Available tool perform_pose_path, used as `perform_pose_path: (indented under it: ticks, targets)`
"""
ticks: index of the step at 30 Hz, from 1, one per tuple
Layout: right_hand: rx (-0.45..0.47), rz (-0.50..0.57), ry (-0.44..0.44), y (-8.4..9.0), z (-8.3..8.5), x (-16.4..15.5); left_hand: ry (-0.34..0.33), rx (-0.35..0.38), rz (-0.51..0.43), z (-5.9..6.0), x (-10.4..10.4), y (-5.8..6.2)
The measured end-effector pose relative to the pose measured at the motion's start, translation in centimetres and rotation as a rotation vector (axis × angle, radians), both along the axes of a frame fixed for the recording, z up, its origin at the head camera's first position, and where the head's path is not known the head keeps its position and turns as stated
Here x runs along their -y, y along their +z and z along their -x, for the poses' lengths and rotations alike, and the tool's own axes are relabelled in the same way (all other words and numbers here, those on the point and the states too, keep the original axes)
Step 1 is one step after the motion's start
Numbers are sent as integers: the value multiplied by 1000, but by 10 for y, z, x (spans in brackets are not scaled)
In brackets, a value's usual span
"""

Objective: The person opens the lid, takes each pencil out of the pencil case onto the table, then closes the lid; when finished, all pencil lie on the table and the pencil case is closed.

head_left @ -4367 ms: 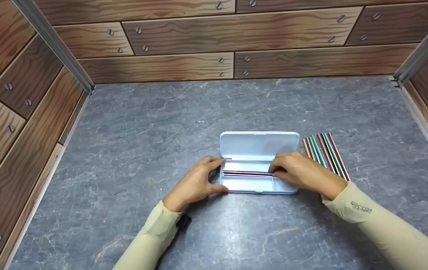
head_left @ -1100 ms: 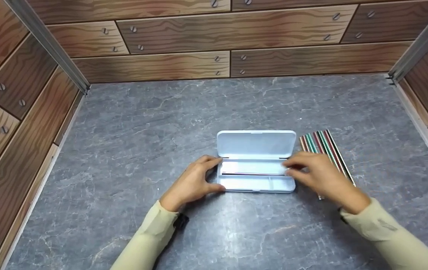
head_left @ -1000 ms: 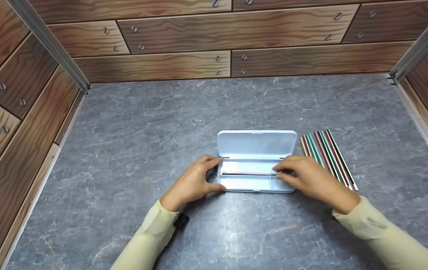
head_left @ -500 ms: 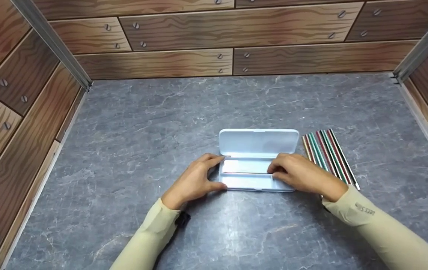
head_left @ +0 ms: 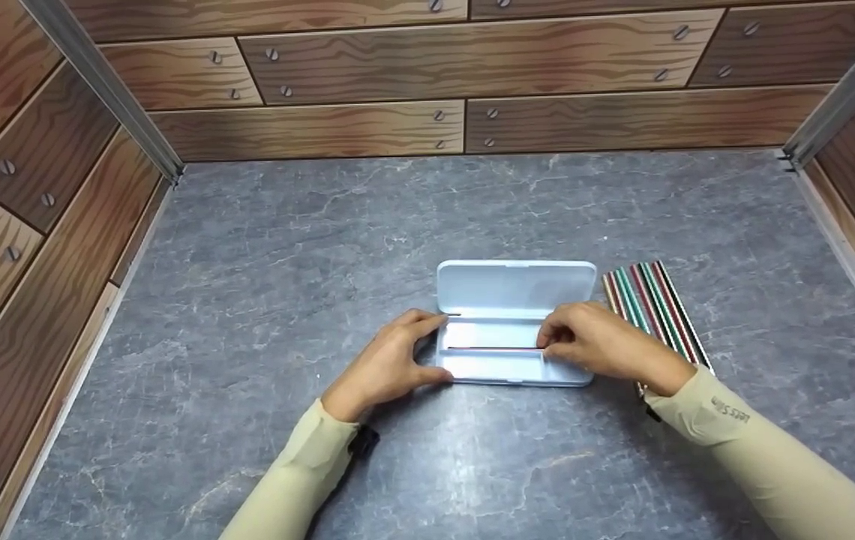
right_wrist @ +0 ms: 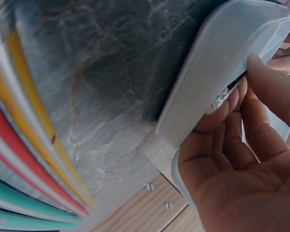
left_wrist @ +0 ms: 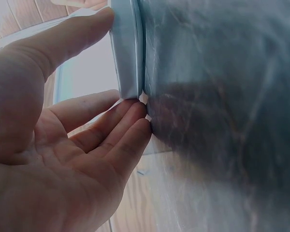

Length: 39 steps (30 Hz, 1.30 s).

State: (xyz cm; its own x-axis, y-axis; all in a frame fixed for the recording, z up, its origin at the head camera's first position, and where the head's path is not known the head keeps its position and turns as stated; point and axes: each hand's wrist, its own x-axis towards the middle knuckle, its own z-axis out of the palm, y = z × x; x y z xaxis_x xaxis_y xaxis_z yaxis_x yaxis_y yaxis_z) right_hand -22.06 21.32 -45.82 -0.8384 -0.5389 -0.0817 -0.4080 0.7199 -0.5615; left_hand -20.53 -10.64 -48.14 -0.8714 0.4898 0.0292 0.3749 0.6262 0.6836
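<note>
Head view: the left hand (head_left: 386,367) braces the left end of the open white pencil case (head_left: 515,289) on the grey surface (head_left: 285,247), thumb and straight fingers (left_wrist: 121,128) laid against its wall, evidently to steady it. The right hand (head_left: 600,346) reaches into the tray, fingers curled about a pencil (head_left: 495,349) lying lengthwise inside, with the loose pencils (head_left: 652,311) just right of the case. The right wrist view alone shows fingertips inside the tray edge.

Pencil case (head_left: 515,289) — smooth, pale, semi-gloss plastic. Pencils (head_left: 652,307) — glossy lacquered. Tabletop (head_left: 322,240) — matt grey marble-look. Walls (head_left: 397,67) — printed wood-grain.
</note>
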Motion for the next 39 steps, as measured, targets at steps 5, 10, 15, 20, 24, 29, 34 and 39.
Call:
perform_pose_path:
  ticks: [5, 10, 15, 20, 24, 29, 34, 39]
  targets:
    - [-6, 2, -5, 0, -1, -1, 0, 10, 1, 0, 0, -1]
    - [-47, 5, 39, 0, -3, -5, -3, 5, 2, -1, -1, -3]
    - [-129, 54, 17, 6, -8, -14, -13, 2, -4, -1, -1, -2]
    - [-246, 162, -97, 16, -18, -30, -12, -1, -1, -1, -1, 0]
    - [-318, 217, -217, 22, -27, -47, -8, -2, 5, -1, 0, 0]
    - [-311, 246, -375, 27, -35, -73, 3, -1, 13, -1, 1, -1]
    - [-346, 220, -533, 27, -40, -98, 11, 2, 22, -1, 0, -1]
    - [-343, 125, -685, 24, -44, -123, 5, 3, 17, 0, 0, -1]
